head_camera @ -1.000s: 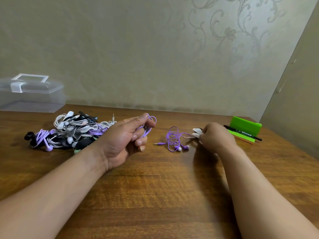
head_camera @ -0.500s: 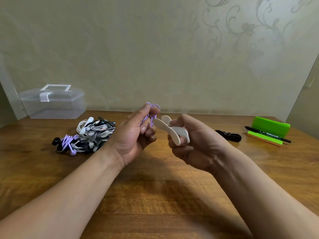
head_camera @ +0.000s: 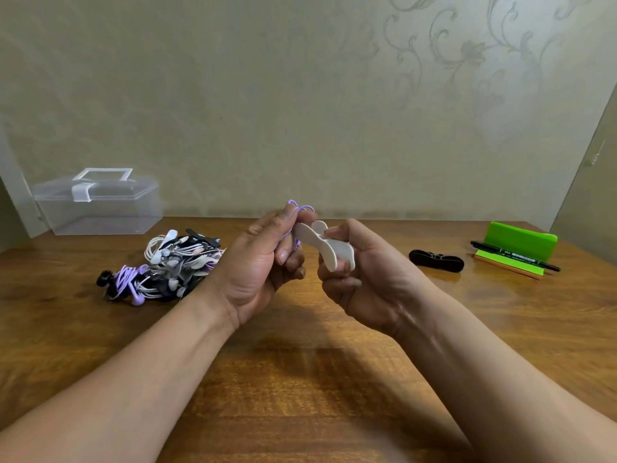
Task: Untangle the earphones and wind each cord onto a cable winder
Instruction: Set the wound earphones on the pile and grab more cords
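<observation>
Wooden table [head_camera: 334, 379] below white cable winder [head_camera: 329, 243]. Clear lidded box [head_camera: 100, 208] far left of winder. Left hand [head_camera: 257, 265] touching winder's left end, fingers curled, pinching purple earphone cord [head_camera: 302, 208]. Right hand [head_camera: 364, 282] grips winder, thumb on top. Tangled earphone pile [head_camera: 167, 265] left of winder. Green stand [head_camera: 521, 238] far right; black bundle [head_camera: 435, 260] between.

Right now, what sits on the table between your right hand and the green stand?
A black bow-shaped piece, possibly a winder, lies there, touching neither the right hand nor the green stand. Head view.
</observation>
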A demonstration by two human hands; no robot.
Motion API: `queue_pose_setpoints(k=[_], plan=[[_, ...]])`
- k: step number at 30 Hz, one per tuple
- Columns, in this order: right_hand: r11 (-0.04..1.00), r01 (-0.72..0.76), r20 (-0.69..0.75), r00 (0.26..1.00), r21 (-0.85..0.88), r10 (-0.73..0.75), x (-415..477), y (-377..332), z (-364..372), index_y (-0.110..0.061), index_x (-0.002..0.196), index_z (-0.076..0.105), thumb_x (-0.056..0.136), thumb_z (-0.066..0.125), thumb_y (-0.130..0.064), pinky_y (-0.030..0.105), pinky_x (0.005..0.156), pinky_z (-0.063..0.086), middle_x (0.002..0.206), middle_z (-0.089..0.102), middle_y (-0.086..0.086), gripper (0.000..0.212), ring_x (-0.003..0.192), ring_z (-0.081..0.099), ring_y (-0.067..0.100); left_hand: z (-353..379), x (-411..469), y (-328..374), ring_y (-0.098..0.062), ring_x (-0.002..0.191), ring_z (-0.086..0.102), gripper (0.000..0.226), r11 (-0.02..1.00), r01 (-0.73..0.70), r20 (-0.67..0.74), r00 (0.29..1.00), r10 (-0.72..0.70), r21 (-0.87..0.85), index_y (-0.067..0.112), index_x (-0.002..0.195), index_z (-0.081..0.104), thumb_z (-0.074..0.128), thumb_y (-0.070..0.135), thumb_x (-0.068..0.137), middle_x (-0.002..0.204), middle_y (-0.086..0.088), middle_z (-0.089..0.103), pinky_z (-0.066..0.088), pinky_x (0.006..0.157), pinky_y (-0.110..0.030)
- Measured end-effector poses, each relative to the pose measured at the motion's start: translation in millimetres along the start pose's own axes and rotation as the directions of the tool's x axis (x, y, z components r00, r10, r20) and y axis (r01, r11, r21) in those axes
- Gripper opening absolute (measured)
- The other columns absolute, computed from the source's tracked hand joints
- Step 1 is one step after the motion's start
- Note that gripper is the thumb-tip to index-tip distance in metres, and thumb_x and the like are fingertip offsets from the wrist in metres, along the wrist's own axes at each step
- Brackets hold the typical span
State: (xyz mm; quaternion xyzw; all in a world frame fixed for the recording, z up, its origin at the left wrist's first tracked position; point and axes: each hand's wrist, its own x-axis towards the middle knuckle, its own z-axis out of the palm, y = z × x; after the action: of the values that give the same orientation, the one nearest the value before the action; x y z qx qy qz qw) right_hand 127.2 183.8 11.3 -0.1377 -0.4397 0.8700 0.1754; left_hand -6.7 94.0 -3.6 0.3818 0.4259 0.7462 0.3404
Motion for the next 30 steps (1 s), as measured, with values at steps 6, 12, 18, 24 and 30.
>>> queue_pose_setpoints(k=[6,12,18,24,30], plan=[[0.999,0.034,0.071,0.997,0.007,-0.034,5,5,-6,-0.008,0.106,0.062,0.099,0.045,-0.014,0.013,0.036,0.025,0.068,0.045,0.004,0.019,0.044,0.035,0.005,-3,0,-2,-0.016,0.053,0.041,0.030,0.996,-0.011,0.047,0.999,0.007,0.085,0.018,0.101,0.071,0.054,0.042,0.102,0.059,0.000,0.034,0.046,0.055,-0.029],[0.874,0.227,0.094,0.974,-0.429,-0.206,12,16,-9,0.007,0.101,0.056,0.099,0.052,-0.021,0.029,0.048,0.014,0.081,0.051,0.021,0.028,0.057,0.025,0.043,-2,-1,-9,-0.027,0.063,0.046,0.026,0.941,-0.029,0.101,0.995,-0.006,0.337,0.022,0.090,0.064,0.050,0.038,0.106,0.076,-0.013,0.047,0.046,0.049,-0.028],[0.840,0.239,0.093,0.971,-0.487,-0.222,12,16,-13,-0.007,0.105,0.065,0.103,0.051,-0.022,0.027,0.045,0.020,0.092,0.053,0.021,0.020,0.057,0.030,0.020,-4,-1,-8,-0.035,0.073,0.048,0.034,0.922,-0.045,0.152,0.988,-0.015,0.384,0.012,0.099,0.063,0.057,0.046,0.101,0.086,-0.023,0.055,0.046,0.055,-0.033],[0.836,0.268,0.008,0.954,-0.478,-0.300,10,23,-7,-0.010,0.089,0.060,0.105,0.051,-0.019,0.025,0.043,0.024,0.063,0.060,0.006,0.020,0.045,0.046,0.012,-1,-3,-14,-0.032,0.068,0.056,0.039,0.898,-0.071,0.091,0.995,0.034,0.435,0.003,0.098,0.062,0.052,0.040,0.106,0.079,-0.033,0.057,0.049,0.053,-0.032],[0.868,0.239,-0.003,0.964,-0.436,-0.267,9,23,-4,-0.003,0.091,0.060,0.102,0.049,-0.019,0.024,0.042,0.024,0.072,0.052,0.021,0.023,0.054,0.045,0.025,7,-6,-16,-0.020,0.053,0.061,0.038,0.748,-0.163,0.033,0.982,0.185,0.644,0.014,0.086,0.062,0.046,0.041,0.108,0.067,-0.016,0.066,0.046,0.052,-0.026]])
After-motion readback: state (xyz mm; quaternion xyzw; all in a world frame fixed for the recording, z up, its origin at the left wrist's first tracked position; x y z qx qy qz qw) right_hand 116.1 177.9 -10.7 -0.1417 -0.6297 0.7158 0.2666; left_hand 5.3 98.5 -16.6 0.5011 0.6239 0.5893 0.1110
